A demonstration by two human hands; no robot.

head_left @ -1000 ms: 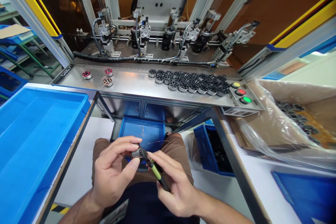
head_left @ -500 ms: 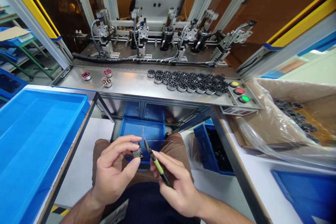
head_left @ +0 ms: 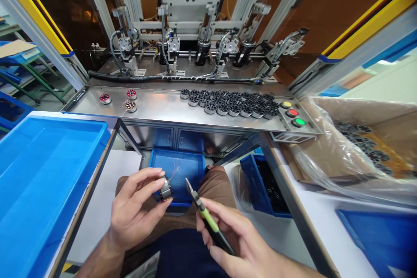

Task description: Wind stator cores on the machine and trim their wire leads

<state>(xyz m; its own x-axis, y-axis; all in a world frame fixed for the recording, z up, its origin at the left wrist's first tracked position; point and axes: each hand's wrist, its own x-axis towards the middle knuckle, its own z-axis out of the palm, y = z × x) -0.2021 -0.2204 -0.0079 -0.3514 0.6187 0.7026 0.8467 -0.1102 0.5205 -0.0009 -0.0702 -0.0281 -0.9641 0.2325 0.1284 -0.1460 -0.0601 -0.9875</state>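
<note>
Between the thumb and fingers of my left hand (head_left: pixel 138 208) is a motor stator (head_left: pixel 166 189), a short metal ring with thin wire ends sticking up from it. My right hand (head_left: pixel 234 234) is wrapped round a pair of cutting pliers (head_left: pixel 208 217) with green and black handles. Their jaws point up and away from me, to the right of the stator and apart from it. Both hands are over my lap, and beyond them a blue tray (head_left: pixel 176 156) sits low down.
Several black-topped stators (head_left: pixel 234 104) are grouped on the steel ledge (head_left: pixel 156 108), beside yellow, red and green buttons (head_left: pixel 293 113). Copper-wound stators (head_left: pixel 130 105) sit at its left. A blue tray (head_left: pixel 48 156) lies left; a plastic-lined carton (head_left: pixel 384 139) holds parts at right.
The pliers have moved right and toward me, away from the stator. My left hand has shifted slightly left and turned the stator, so more of its metal side shows. The view has shifted a little.
</note>
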